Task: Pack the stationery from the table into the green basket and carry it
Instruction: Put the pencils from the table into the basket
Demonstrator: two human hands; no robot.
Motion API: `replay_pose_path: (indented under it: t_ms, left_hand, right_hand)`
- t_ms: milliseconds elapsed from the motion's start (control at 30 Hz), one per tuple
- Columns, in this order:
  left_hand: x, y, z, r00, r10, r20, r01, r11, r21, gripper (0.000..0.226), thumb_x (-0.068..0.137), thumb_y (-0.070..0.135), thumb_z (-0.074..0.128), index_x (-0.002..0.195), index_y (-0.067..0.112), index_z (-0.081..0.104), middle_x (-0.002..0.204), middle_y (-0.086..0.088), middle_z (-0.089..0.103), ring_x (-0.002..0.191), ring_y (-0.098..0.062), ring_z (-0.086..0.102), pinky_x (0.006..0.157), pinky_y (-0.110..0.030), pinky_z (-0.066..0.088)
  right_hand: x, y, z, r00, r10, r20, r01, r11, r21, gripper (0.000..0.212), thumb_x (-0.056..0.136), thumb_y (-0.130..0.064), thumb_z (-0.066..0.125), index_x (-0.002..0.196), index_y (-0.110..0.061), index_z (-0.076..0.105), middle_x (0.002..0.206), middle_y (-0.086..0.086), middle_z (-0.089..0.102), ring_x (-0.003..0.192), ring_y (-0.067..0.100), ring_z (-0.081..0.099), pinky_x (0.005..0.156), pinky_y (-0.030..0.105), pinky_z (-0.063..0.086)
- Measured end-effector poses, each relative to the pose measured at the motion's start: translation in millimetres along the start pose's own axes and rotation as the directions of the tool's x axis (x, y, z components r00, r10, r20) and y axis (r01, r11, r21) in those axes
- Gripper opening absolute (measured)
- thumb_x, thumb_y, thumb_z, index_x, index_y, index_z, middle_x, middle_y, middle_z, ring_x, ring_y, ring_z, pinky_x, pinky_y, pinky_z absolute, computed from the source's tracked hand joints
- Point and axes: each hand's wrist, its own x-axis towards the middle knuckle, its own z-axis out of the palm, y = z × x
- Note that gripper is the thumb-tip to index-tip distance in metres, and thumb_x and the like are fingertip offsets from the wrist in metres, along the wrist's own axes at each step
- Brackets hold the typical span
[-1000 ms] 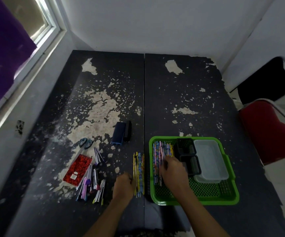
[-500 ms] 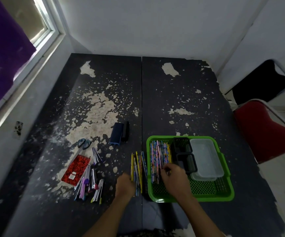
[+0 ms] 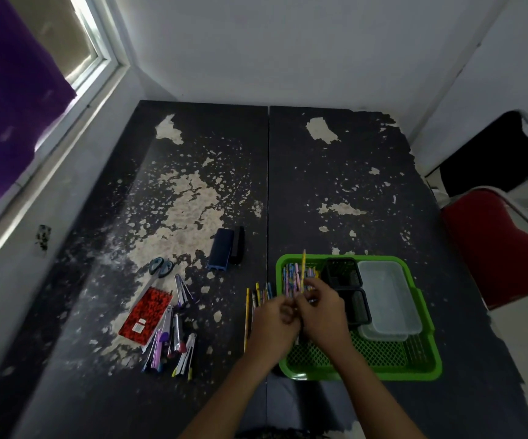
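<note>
The green basket [image 3: 421, 370] sits at the near right of the table. A bundle of patterned pencils [image 3: 290, 275] lies in its left end. More pencils [image 3: 256, 296] lie on the table just left of it. My right hand [image 3: 324, 308] is over the basket's left side and pinches a yellow pencil [image 3: 303, 266] that points up and away. My left hand [image 3: 273, 326] meets it at the basket's left rim, fingers curled at the lower end of that pencil. Motion blur hides the exact hold.
Two small black baskets [image 3: 342, 270] and a clear plastic tub [image 3: 387, 296] lie in the green basket. Left on the table are a red notebook [image 3: 145, 312], several pens [image 3: 174, 340], scissors [image 3: 160, 267] and a blue block [image 3: 221, 248]. A red chair [image 3: 503, 245] stands right of the table.
My left hand left the pencils on the table and rose to the right to meet my right hand. My right hand lifted off the bundle in the basket, and a yellow pencil now stands up between them.
</note>
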Motion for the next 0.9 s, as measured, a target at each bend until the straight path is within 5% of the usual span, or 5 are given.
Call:
replay_pose_path:
  t_ms: [133,233,533,767,900]
  left_hand:
    - [2.1,-24.5,-11.4,0.984,-0.066,-0.165,0.076,0.996,0.052,0.01,0.089,0.02,0.073,0.097,0.019,0.07,0.084,0.006,0.068,0.073,-0.001,0.065,0.063,-0.014,0.051]
    - [0.4,-70.8,-25.3,0.946,-0.154,-0.285,0.217,0.954,0.205,0.011,0.09,0.016,0.067,0.101,0.017,0.063,0.097,0.0,0.063,0.081,-0.008,0.06,0.069,-0.025,0.05]
    - [-11.1,-107.7,-28.8,0.945,-0.269,-0.184,0.321,0.866,0.383,0.013,0.092,0.019,0.068,0.086,0.018,0.056,0.081,0.004,0.061,0.067,-0.005,0.057,0.05,-0.016,0.035]
    - [-9.5,-89.9,-39.8,0.938,-0.273,-0.212,0.33,0.89,0.314,0.008,0.089,0.016,0.068,0.086,0.014,0.061,0.07,0.004,0.062,0.059,-0.004,0.057,0.048,-0.016,0.04]
    - [-0.5,-46.9,-41.9,0.963,-0.166,-0.211,0.193,0.975,0.114,0.008,0.089,0.012,0.072,0.092,0.014,0.065,0.074,0.005,0.063,0.063,-0.002,0.058,0.054,-0.008,0.043]
  right_hand:
    - [12.6,12.2,-9.1,0.999,0.045,-0.005,-0.045,0.96,-0.275,0.014,0.091,-0.027,0.068,0.102,-0.018,0.067,0.076,-0.004,0.068,0.064,0.012,0.066,0.06,0.03,0.055]
    - [22.5,16.0,-11.7,0.995,0.056,0.082,0.001,0.821,-0.571,0.015,0.094,-0.019,0.062,0.082,-0.011,0.056,0.078,0.008,0.06,0.072,0.03,0.063,0.067,0.043,0.058]
    - [43.4,-2.8,-14.1,0.969,0.107,0.225,0.113,0.616,-0.78,0.017,0.099,-0.001,0.048,0.112,-0.003,0.059,0.11,0.018,0.062,0.096,0.034,0.064,0.078,0.043,0.054]
    - [24.6,-1.6,-12.2,0.996,0.012,0.094,0.051,0.767,-0.64,0.023,0.098,-0.033,0.056,0.086,-0.015,0.062,0.079,0.005,0.066,0.068,0.025,0.064,0.061,0.038,0.056]
    - [17.2,-6.5,-5.5,0.992,0.02,0.128,0.008,0.975,-0.22,0.018,0.096,-0.03,0.065,0.09,-0.015,0.074,0.076,0.0,0.073,0.065,0.014,0.068,0.065,0.039,0.061]
